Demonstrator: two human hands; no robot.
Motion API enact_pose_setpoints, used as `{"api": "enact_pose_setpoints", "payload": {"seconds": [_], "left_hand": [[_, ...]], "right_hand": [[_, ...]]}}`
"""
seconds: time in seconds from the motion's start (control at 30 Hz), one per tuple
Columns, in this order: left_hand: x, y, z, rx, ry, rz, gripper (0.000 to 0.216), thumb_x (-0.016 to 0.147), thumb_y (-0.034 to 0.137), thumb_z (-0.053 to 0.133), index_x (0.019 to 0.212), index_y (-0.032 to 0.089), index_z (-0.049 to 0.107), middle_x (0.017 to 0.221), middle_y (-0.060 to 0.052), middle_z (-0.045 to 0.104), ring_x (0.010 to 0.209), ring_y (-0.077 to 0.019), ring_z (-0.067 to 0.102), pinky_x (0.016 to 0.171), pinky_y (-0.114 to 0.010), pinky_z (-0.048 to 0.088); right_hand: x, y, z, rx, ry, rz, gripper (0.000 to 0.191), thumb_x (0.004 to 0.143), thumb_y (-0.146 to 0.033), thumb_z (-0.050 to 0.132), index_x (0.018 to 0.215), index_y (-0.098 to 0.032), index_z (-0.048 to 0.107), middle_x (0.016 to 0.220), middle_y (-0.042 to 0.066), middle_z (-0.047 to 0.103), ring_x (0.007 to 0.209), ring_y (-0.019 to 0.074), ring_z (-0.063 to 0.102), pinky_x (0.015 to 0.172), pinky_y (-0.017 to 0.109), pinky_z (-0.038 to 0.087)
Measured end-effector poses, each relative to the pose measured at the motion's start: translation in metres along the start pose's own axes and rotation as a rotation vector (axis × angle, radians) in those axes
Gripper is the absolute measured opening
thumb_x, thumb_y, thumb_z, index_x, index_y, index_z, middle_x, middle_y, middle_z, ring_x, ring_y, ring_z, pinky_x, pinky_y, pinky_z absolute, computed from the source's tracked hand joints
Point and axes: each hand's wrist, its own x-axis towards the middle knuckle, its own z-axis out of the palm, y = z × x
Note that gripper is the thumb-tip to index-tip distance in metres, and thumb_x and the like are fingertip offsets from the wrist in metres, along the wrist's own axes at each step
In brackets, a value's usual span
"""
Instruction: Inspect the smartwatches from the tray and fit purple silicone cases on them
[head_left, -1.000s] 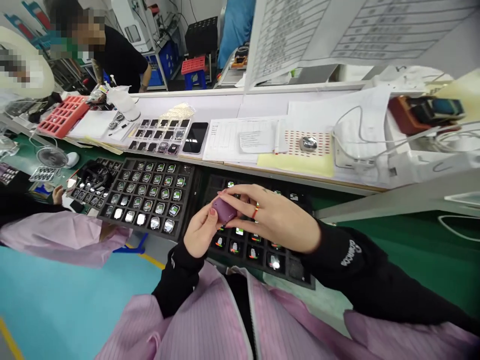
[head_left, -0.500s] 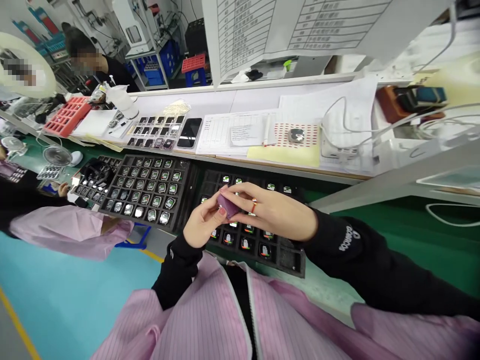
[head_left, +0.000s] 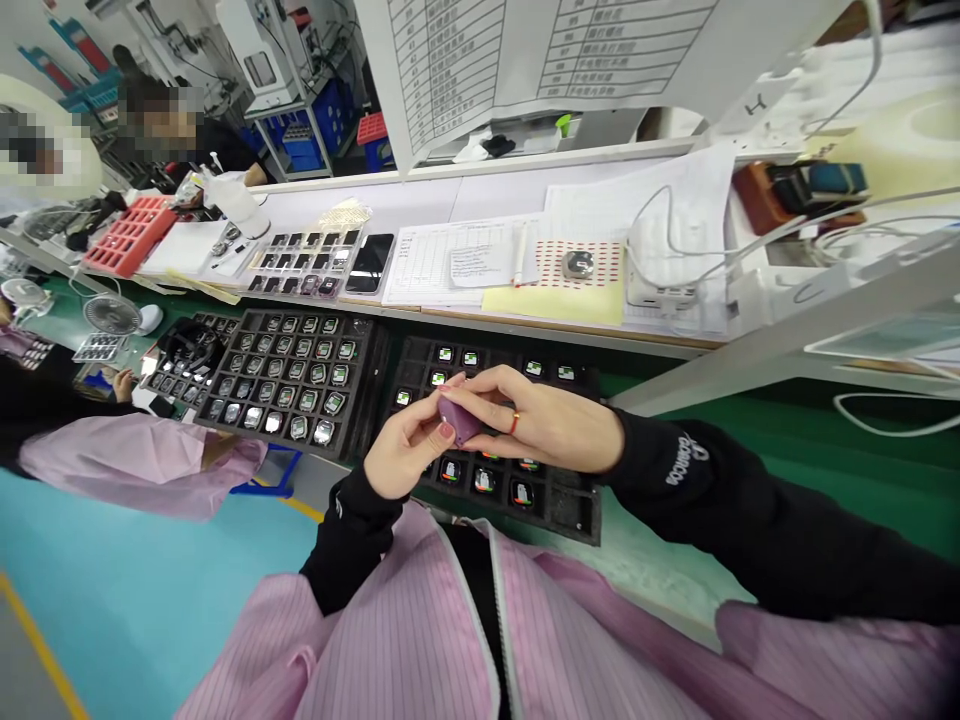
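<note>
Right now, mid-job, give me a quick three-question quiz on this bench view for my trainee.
1. True or false: the purple piece lies in a compartment of the black tray.
2. Which hand wears the ring? A. left B. right C. neither
3. Fill in: the gridded tray at the far left of the bench is ____ in colour.
Key: 1 false, the left hand and right hand pinch it between them above that tray. 2 B. 3 red.
</note>
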Motion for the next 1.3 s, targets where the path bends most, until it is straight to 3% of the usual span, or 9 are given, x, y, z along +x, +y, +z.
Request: {"api": "enact_pose_setpoints", "payload": {"seconds": [0.13,0.27,0.4,0.67,0.9,1.1,1.17,1.23,1.3], "left_hand": [[-0.001,0.012,0.005,0.071,0.018,0.022,0.052,0.092,0.041,0.059,0.137,0.015,0.055,0.147,-0.016,0.043,0.133,-0.0273,0.047,0.112,-0.037,0.040],[-0.002,0.020,0.010,0.062,0.085,-0.010,0.063,0.087,0.048,0.063,0.141,0.016,0.051,0.133,-0.016,0.057,0.103,-0.0214,0.065,0.094,-0.031,0.052],[-0.004,0.024,0.014,0.027,0.161,-0.009,0.070,0.080,0.050,0.071,0.139,0.016,0.054,0.120,-0.014,0.064,0.085,-0.0162,0.066,0.085,-0.028,0.054],[-0.012,0.030,0.021,-0.028,0.259,-0.017,0.073,0.073,0.045,0.079,0.137,0.016,0.057,0.098,-0.009,0.066,0.080,-0.0133,0.063,0.078,-0.023,0.056],[-0.017,0.032,0.021,-0.026,0.292,0.013,0.067,0.074,0.039,0.080,0.134,0.018,0.059,0.099,-0.008,0.064,0.083,-0.0115,0.063,0.079,-0.021,0.058],[-0.017,0.029,0.021,0.129,0.420,0.132,0.061,0.080,0.030,0.074,0.137,0.022,0.055,0.111,-0.009,0.061,0.090,-0.0119,0.067,0.085,-0.021,0.057],[-0.017,0.026,0.020,0.242,0.461,0.203,0.059,0.081,0.028,0.073,0.138,0.025,0.054,0.115,-0.009,0.059,0.093,-0.0121,0.066,0.086,-0.022,0.057],[-0.018,0.025,0.020,0.367,0.490,0.267,0.058,0.082,0.025,0.073,0.137,0.029,0.055,0.117,-0.007,0.058,0.094,-0.0117,0.065,0.087,-0.023,0.057],[-0.018,0.024,0.019,0.480,0.520,0.317,0.058,0.082,0.024,0.073,0.136,0.032,0.055,0.116,-0.006,0.057,0.092,-0.0107,0.065,0.086,-0.023,0.057]], "right_hand": [[0.000,-0.004,-0.003,-0.042,0.120,-0.024,0.052,0.097,-0.040,0.043,0.144,-0.017,0.040,0.119,0.013,0.053,0.103,0.0130,0.061,0.083,0.021,0.061],[0.005,-0.008,-0.007,-0.020,0.225,-0.042,0.057,0.095,-0.036,0.049,0.147,-0.019,0.032,0.114,0.012,0.054,0.102,0.0136,0.060,0.081,0.021,0.059],[0.010,-0.011,-0.008,0.039,0.291,-0.035,0.064,0.092,-0.035,0.054,0.149,-0.021,0.030,0.113,0.012,0.055,0.109,0.0138,0.057,0.091,0.022,0.056],[0.011,-0.019,0.000,0.130,0.349,-0.032,0.071,0.089,-0.030,0.058,0.153,-0.022,0.027,0.119,0.013,0.054,0.114,0.0146,0.054,0.095,0.023,0.055],[0.014,-0.025,0.006,0.205,0.363,-0.002,0.073,0.089,-0.027,0.060,0.154,-0.028,0.025,0.123,0.013,0.053,0.116,0.0155,0.054,0.095,0.026,0.056],[0.014,-0.044,-0.002,0.763,0.219,0.290,0.066,0.095,-0.022,0.049,0.154,-0.031,0.021,0.152,0.009,0.033,0.118,0.0105,0.056,0.091,0.021,0.058],[0.015,-0.049,-0.002,0.816,0.196,0.400,0.057,0.098,-0.027,0.044,0.152,-0.030,0.029,0.152,0.004,0.035,0.129,0.0101,0.052,0.106,0.023,0.052],[0.017,-0.053,0.000,0.813,0.190,0.486,0.048,0.099,-0.033,0.042,0.147,-0.027,0.041,0.149,0.002,0.039,0.138,0.0121,0.044,0.121,0.028,0.039],[0.020,-0.057,0.001,0.838,0.199,0.540,0.046,0.099,-0.038,0.042,0.143,-0.025,0.047,0.146,0.002,0.042,0.139,0.0138,0.043,0.125,0.031,0.034]]}}
